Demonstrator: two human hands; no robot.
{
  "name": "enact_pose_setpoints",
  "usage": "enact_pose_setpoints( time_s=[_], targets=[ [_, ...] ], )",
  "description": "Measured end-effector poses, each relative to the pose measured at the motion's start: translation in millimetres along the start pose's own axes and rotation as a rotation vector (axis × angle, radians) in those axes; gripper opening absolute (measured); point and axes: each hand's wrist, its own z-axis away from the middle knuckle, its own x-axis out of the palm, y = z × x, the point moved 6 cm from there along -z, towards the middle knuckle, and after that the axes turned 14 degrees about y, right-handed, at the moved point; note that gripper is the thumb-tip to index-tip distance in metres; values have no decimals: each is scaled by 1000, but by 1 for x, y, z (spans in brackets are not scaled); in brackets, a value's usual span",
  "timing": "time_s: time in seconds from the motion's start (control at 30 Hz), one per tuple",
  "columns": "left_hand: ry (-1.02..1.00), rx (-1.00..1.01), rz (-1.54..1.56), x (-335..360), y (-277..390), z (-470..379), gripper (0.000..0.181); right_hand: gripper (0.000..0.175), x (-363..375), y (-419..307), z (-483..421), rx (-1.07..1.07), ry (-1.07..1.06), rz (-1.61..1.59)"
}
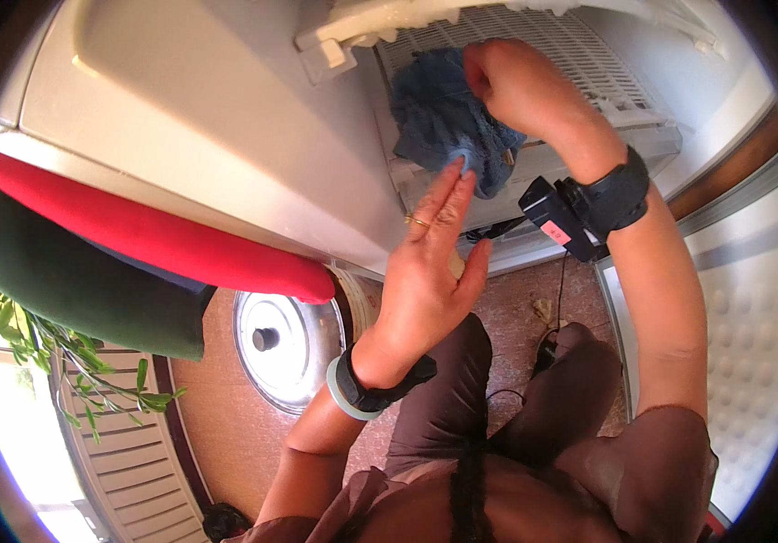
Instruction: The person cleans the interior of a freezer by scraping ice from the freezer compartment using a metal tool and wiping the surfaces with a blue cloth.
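A crumpled blue cloth (pixel 440 112) lies over the front of a white slatted rack (pixel 524 37) inside an open white appliance that looks like a freezer. My right hand (pixel 521 85) is curled against the cloth's upper right side and grips it, though its fingertips are hidden. From below, my left hand (pixel 429 265) reaches up with two fingers straight, their tips touching the cloth's lower edge. Its thumb is apart, and nothing sits in the palm. A ring is on one left finger. Under the cloth shows the pale front of a drawer or tray (pixel 531 163).
A white bar with lumpy, ice-like edges (pixel 423 17) crosses above the rack. Red fabric (pixel 158 227) and dark green fabric (pixel 97 278) hang at left, near a metal lid with a black knob (pixel 297 366) and a leafy plant (pixel 90 370). A dimpled white panel (pixel 742 353) stands at right.
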Motion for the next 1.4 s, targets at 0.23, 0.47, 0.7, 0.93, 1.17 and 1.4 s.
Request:
enact_pose_setpoints(
  time_s=[0.23, 0.47, 0.7, 0.93, 1.17, 1.4],
  targets=[
    [105, -5, 3, -5, 1, 8, 57, 14, -1, 16, -9, 157, -54, -110],
    [203, -1, -262, 0, -14, 0, 62, 16, 38, -13, -17, -26, 246, -73],
    [113, -30, -237, -5, -20, 3, 55, 26, 7, -8, 2, -137, -10, -32],
    [125, -626, 626, 1, -20, -1, 31, 18, -59, -36, 41, -64, 33, -134],
    [255, -726, 1043, 32, -13, -7, 29, 29, -101, -59, 91, 99, 49, -203],
    [227, -885, 1108, 28, -38, -16, 30, 43, -172, -25, 133, 498, -213, -190]
  ],
)
